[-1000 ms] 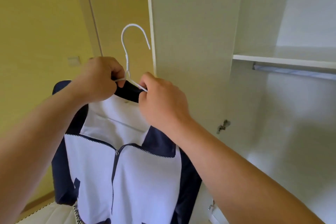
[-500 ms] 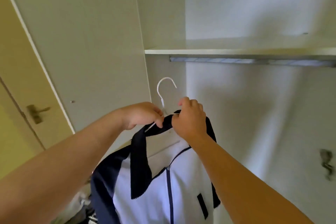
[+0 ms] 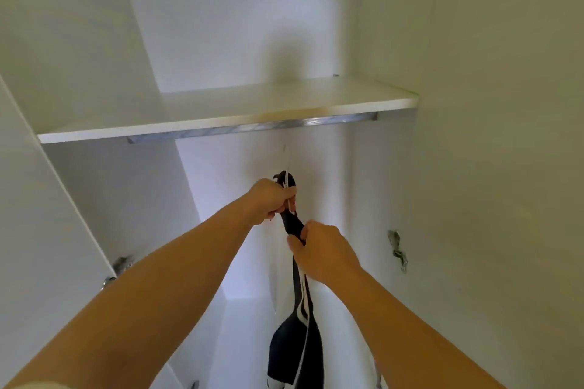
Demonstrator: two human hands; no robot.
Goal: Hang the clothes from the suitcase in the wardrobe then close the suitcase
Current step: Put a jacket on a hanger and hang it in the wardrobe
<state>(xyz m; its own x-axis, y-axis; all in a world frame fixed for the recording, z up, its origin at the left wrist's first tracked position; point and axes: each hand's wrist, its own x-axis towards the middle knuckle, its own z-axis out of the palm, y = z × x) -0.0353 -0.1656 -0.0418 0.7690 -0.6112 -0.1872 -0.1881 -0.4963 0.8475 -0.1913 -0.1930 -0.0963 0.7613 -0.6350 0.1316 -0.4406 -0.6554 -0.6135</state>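
- A person reaches both bare arms into an open white wardrobe (image 3: pixel 474 136), hands raised below its upper shelf (image 3: pixel 221 114).
- The navy and white jacket (image 3: pixel 284 347) is inside the wardrobe, seen edge-on. It hangs straight down from the hands as a narrow strip of dark cloth with white stripes, and its lower part widens near the bottom of the view.
- The left hand (image 3: pixel 271 199) is the higher of the two. Its fingers are curled round the top of the jacket and the thin white hanger (image 3: pixel 287 181) that runs through it.
- The right hand (image 3: pixel 325 254) is just below and to the right, fingers and thumb pinching the dark fabric of the jacket a little further down.
- The two hands are close together but not touching, with a short stretch of navy cloth showing between them.
- A metal rail (image 3: pixel 252 127) runs under the front edge of the shelf, above the hands.
- The hanger's upper part shows only as a faint pale line rising toward the rail; whether it reaches the rail cannot be told.
- A metal hinge (image 3: pixel 397 249) sits on the right wall, and another hinge (image 3: pixel 121 265) on the left side.
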